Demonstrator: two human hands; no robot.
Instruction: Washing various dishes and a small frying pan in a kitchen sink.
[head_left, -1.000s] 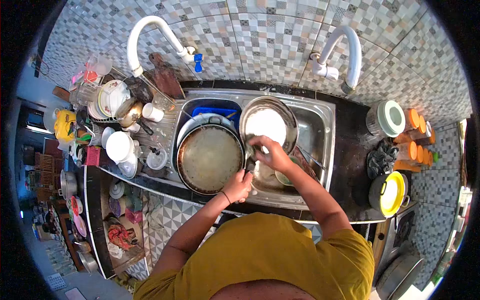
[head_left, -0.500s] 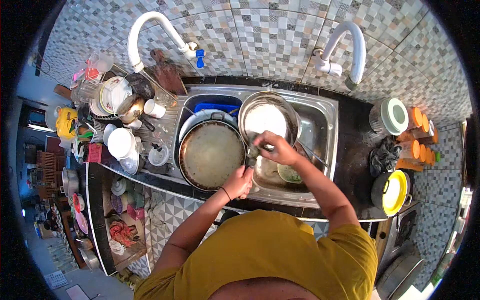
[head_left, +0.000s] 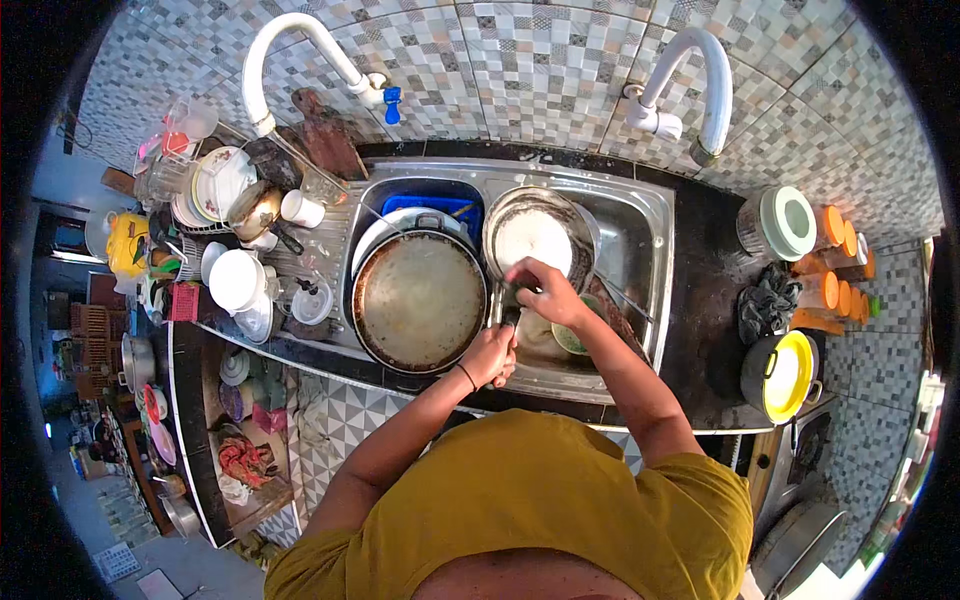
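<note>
A round pan (head_left: 532, 237) with a bright white inside sits over the right part of the double sink. My left hand (head_left: 488, 356) is wrapped round its dark handle. My right hand (head_left: 550, 296) is bent over the pan's near rim where the handle joins. Its fingers are pinched together on a small dark piece, perhaps a scouring pad, mostly hidden by the fingers. To the left, a wide dark-rimmed pan (head_left: 422, 302) holds cloudy liquid. A green bowl (head_left: 570, 338) lies in the right basin, partly covered by my right forearm.
Beneath the wide pan are a white basin (head_left: 395, 222) and a blue tub (head_left: 462, 212). Two white taps (head_left: 258, 95) (head_left: 720, 100) arch over the sink. Stacked dishes (head_left: 238, 285) crowd the left. A yellow-rimmed pot (head_left: 790, 378) and orange-lidded jars (head_left: 820, 290) stand at right.
My right hand's fingers have moved slightly from the top of the handle toward the pan's rim. My left hand keeps its hold on the handle. The view has shifted a little.
</note>
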